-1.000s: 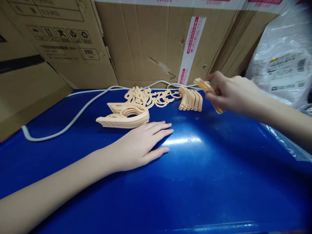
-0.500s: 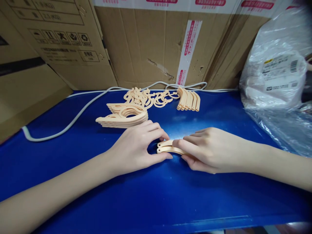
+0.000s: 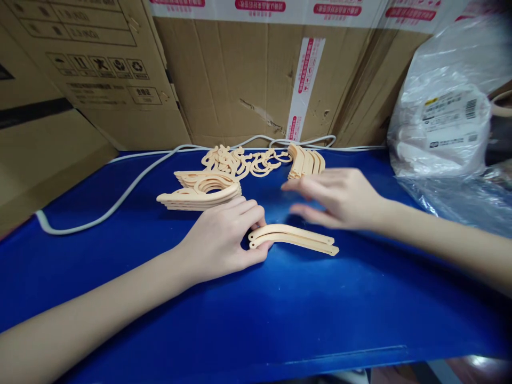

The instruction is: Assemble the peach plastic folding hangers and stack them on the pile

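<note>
While the left hand (image 3: 226,237) steadies two curved strips (image 3: 296,233) on the table, the right hand (image 3: 340,200) is clear of them. Note the change: half a second earlier both hands gripped this pair; now the left alone has it. This suggests that the pair is positioned and the right hand is free.

Left fingers: thumb and forefinger pinch the strips at their holed left ends; the other fingers lie close together. The strips sit side by side in front of the right hand, their far ends pointing right. Right fingers: thumb parted from the forefinger, nothing visible between them; motion blur hides the exact finger shape.

Just beyond the left knuckles is a stack of flat pieces (image 3: 192,198) with curved cut-outs. Behind it lies a loose heap of hooks (image 3: 226,160). To the right, a row of curved strips (image 3: 306,160) stands partly behind the right hand; contact between them cannot be confirmed.

Surface: the table (image 3: 240,320) is blue and glossy, extending back to the boxes. A white cord (image 3: 50,230) loops along its left side and rear edge.

Room: a taped cardboard box (image 3: 236,69) closes the rear, a printed carton (image 3: 100,80) the left. A clear plastic bag (image 3: 444,128) occupies the right.
</note>
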The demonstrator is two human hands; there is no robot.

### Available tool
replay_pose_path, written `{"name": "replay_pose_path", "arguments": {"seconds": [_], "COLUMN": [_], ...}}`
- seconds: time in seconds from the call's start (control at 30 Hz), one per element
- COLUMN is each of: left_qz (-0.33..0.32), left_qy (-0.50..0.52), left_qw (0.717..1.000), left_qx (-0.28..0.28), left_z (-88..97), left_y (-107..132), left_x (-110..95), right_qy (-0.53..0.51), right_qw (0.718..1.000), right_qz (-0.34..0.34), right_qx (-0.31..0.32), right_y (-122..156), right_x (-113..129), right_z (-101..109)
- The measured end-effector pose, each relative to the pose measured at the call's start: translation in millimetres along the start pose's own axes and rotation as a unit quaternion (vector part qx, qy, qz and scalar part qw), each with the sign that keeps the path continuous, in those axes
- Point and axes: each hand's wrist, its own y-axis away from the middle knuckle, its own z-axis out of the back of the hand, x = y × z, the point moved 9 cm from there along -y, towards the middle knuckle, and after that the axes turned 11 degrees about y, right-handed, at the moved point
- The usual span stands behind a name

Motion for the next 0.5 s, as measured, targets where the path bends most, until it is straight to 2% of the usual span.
{"name": "replay_pose_path", "arguments": {"seconds": [0.1, 0.2, 0.3, 0.4, 0.5], "left_qz": [-0.001, 0.0, 0.001, -0.002, -0.012], "left_qy": [-0.008, -0.007, -0.003, 0.001, 0.003], "left_qw": [1.0, 1.0, 1.0, 1.0, 1.0], "left_qx": [0.0, 0.004, 0.01, 0.014, 0.022], "left_z": [0.6, 0.3, -0.3, -0.6, -1.6], "left_y": [0.1, 0.2, 0.4, 0.4, 0.1], "left_x": [0.2, 0.5, 0.6, 0.3, -0.4], "right_qy": [0.046, 0.055, 0.023, 0.011, -0.011], "right_qw": [0.98, 0.943, 0.908, 0.888, 0.881], "right_qz": [-0.17, -0.271, -0.371, -0.413, -0.412], "right_qx": [0.089, 0.184, 0.195, 0.201, 0.23], "right_y": [-5.8, -5.3, -3.0, -5.0, -8.1], "right_x": [-58.6, -100.1, -129.6, -143.9, -148.2], "right_z": [-21.5, -50.3, -68.0, -77.3, -82.1]}}
